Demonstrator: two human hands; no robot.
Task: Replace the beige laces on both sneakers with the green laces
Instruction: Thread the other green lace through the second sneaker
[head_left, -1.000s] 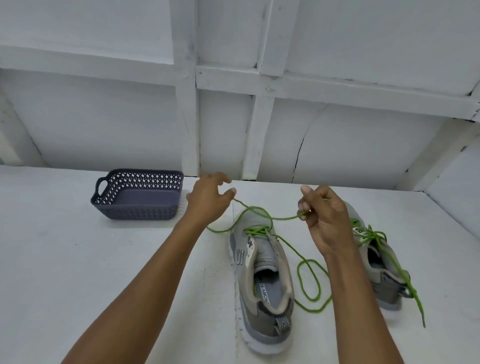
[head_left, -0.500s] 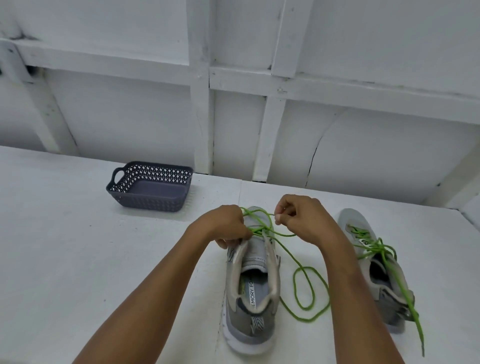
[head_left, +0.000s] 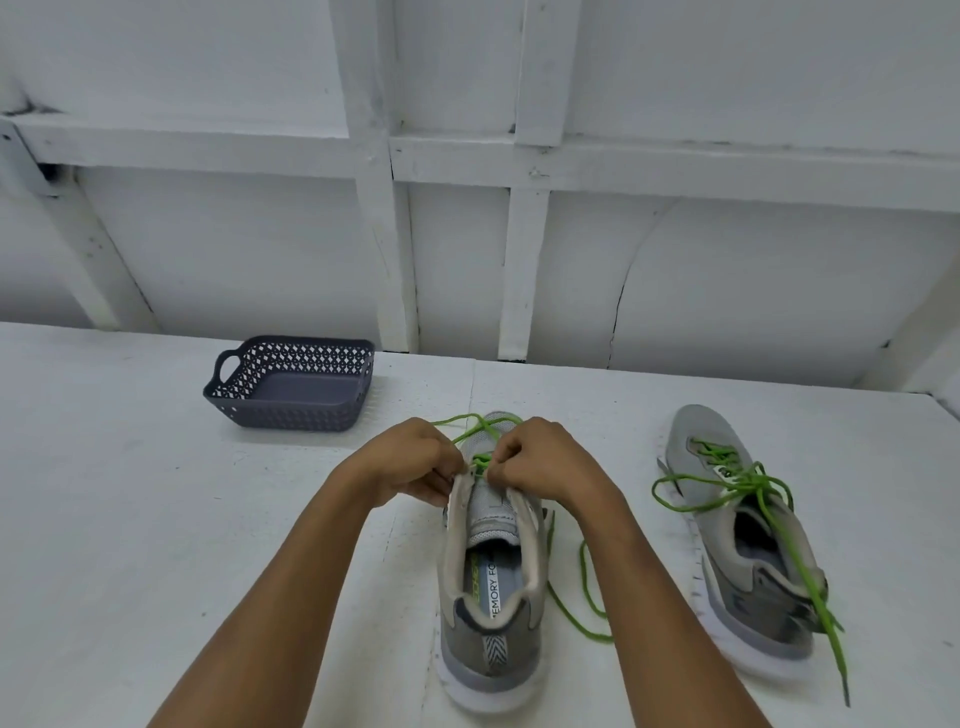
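- Basket sits left on the surface, apart from the work.
- Left hand is curled, seemingly pinching the sneaker's left eyelet edge; best to hold that flap steady.
- Lace, green, crosses the front eyelets; feed its tip straight, ends kept even.
- Right hand pinches the lace beside the tongue.
- Second sneaker lies right, loosely laced green.

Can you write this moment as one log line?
left hand: pinches green lace | right hand: pinches green lace | middle sneaker: partly laced | right sneaker: second green lace in, ends loose
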